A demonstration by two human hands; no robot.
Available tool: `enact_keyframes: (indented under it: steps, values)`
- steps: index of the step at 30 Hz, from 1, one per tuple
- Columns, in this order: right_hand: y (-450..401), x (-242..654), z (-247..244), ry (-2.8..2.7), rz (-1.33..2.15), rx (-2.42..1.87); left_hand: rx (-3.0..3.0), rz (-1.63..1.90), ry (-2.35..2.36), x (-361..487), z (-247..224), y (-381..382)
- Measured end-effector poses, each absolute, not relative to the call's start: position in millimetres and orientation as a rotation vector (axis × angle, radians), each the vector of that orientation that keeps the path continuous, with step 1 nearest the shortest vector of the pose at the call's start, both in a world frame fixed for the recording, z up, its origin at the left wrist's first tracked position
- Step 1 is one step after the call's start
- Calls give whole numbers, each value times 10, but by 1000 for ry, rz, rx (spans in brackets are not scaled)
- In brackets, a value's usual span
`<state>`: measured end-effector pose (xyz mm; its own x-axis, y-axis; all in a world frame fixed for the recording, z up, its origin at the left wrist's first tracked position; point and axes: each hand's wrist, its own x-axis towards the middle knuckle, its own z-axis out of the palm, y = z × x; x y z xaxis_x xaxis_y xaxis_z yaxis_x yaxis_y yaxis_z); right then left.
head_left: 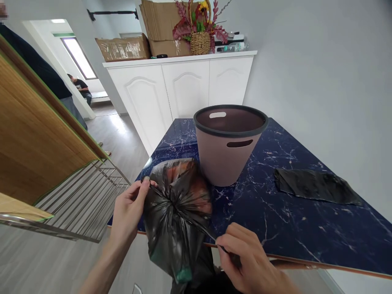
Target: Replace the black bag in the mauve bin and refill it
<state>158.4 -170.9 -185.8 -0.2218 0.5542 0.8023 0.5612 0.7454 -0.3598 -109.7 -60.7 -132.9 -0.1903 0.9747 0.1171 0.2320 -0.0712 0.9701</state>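
Note:
A filled black garbage bag (180, 220) rests at the table's front edge, gathered to a tight knot at its middle. Orange-brown and green contents show through the thin plastic. My left hand (130, 206) pinches one twisted end of the bag, up and left of the knot. The other end stretches down to the right, where my right hand (245, 253) grips it with curled fingers. Both ends look taut. Just behind the bag stands a mauve trash can (223, 159) with a dark rim and handle slots, upright. On the right lies a folded black garbage bag (315, 185), flat.
The dark blue marble-patterned table (263, 212) ends close to my body. White cabinets (186, 85) behind it carry cardboard boxes (124, 49) and a flower basket (200, 43). A metal rack (88, 196) stands at left, near a standing person (36, 61); another person (82, 86) sits farther back.

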Motion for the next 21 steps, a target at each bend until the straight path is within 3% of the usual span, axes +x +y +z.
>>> enact_keyframes:
  steps: [9, 14, 21]
  values:
    - [-1815, 1699, -2078, -1893, 355, -1137, 1290, 1364, 1492, -1135, -1536, -609]
    - [-1691, 1442, -1749, -1751, 273, -1202, 1337, 1378, 1474, -1073, -1490, -691]
    - [-1117, 879, -1535, -2006, 190, -1479, 1439, 1441, 1446, -1135, -1522, -691]
